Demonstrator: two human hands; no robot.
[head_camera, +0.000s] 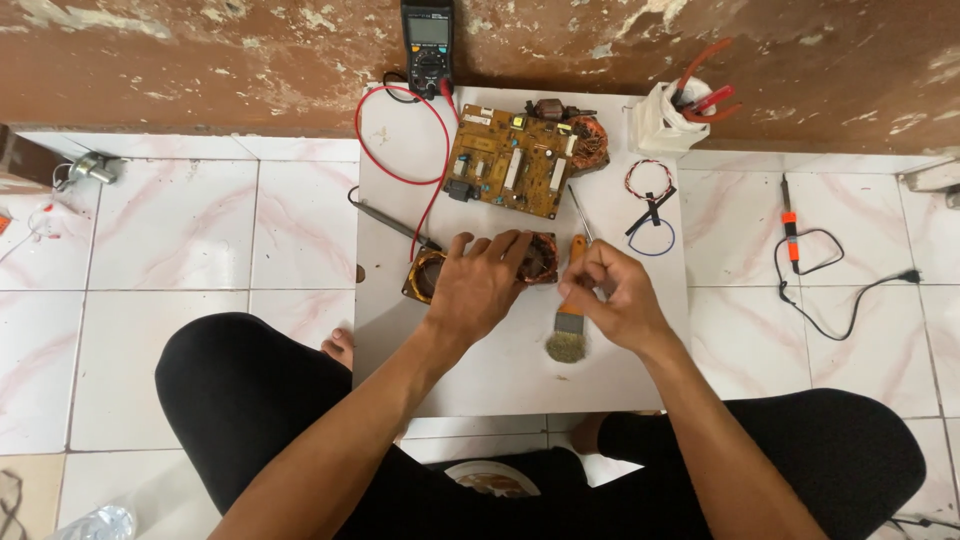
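My left hand (482, 283) rests on a copper-wound coil part (430, 272) lying on the white board (520, 370), fingers spread over it and hiding most of it. My right hand (615, 295) is closed around a small brush (568, 335) with an orange handle and a metal ferrule; its bristles point toward me and touch the board. A thin screwdriver (580, 212) lies just beyond the right hand.
A brown circuit board (510, 160) lies at the board's far side, with a multimeter (427, 45) and its red lead (400, 130) behind. A white cup of tools (672, 115), wire loops (650, 200) and a soldering iron (790, 225) on the tiled floor lie to the right.
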